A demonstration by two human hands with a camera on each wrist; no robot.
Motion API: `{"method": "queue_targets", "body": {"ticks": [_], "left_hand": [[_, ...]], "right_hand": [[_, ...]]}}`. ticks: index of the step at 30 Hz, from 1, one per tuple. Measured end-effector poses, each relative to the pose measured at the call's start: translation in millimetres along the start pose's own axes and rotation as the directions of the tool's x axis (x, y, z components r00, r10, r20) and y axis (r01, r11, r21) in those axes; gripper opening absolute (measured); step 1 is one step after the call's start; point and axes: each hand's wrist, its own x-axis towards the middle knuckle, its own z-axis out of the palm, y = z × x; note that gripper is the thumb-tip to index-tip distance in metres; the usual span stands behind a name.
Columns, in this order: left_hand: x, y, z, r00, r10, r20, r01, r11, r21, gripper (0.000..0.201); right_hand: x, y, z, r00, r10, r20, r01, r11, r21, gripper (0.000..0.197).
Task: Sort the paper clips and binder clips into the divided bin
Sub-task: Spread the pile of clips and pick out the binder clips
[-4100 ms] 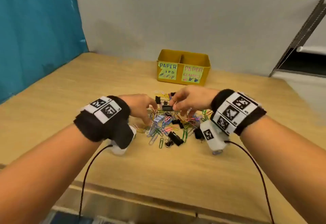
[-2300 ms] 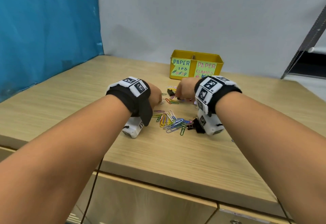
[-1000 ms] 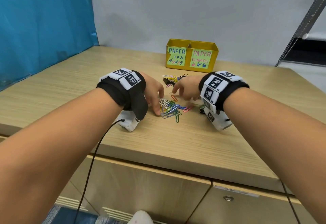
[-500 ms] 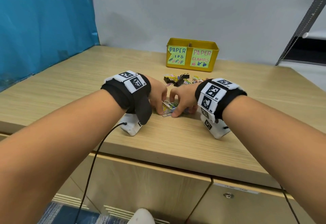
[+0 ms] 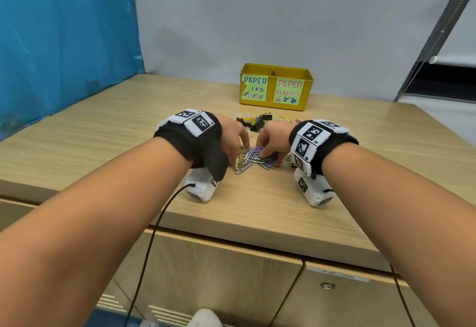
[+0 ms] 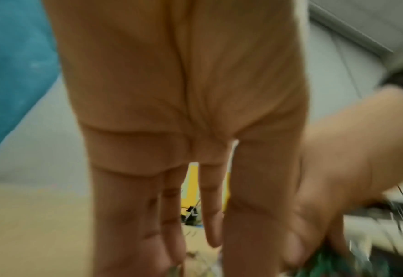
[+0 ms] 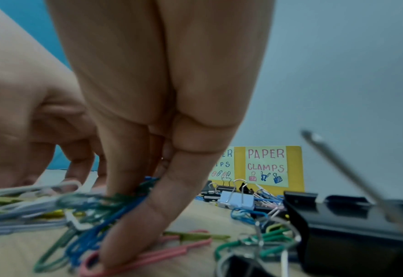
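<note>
L hand point(image 5: 233, 137): fingers straight, tips on clips point(image 5: 251, 159).
R hand point(image 5: 273, 138): fingers down, pressing clips.
Bin point(image 5: 307, 87): 12 o'clock, apart.

The head view looks down and forward over the desk point(image 5: 257, 198) from its near edge toward the yellow bin point(image 5: 277, 87) at the far edge. Each wrist view sits low, close behind its fingers, facing that bin point(image 7: 295, 165); both share the heap of paper clips point(image 5: 251, 159).
</note>
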Motion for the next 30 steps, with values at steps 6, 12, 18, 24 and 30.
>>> {"method": "queue_targets", "body": {"ticks": [6,12,18,24,30], "left_hand": [[1.9,7.6,8.1,1.0,-0.01,0.005,0.01,0.998,0.066,0.054],[1.7,6.7,8.1,0.996,-0.02,-0.092,0.038,0.98,0.197,0.042],[17.0,-12.5,-6.8,0.994,-0.023,-0.102,0.024,1.0,0.01,0.03],[36.8,-16.7,-54.4,0.998,-0.002,0.069,0.017,0.977,-0.213,0.025],[49.6,-11.9,-126.6,0.999,0.049,-0.017,-0.052,0.915,-0.401,0.028]], "right_hand": [[-1.0,0.4,0.8,1.0,0.002,0.019,-0.003,1.0,0.004,0.039],[1.8,-13.4,6.7,0.999,-0.049,0.01,0.05,0.954,-0.296,0.051],[30.4,3.0,-3.6,0.995,-0.089,0.044,0.093,0.991,-0.098,0.017],[59.0,19.3,-45.6,0.976,-0.12,0.179,0.066,0.957,0.282,0.017],[71.9,17.5,-122.8,0.993,-0.087,0.084,0.033,0.866,0.5,0.019]]}}
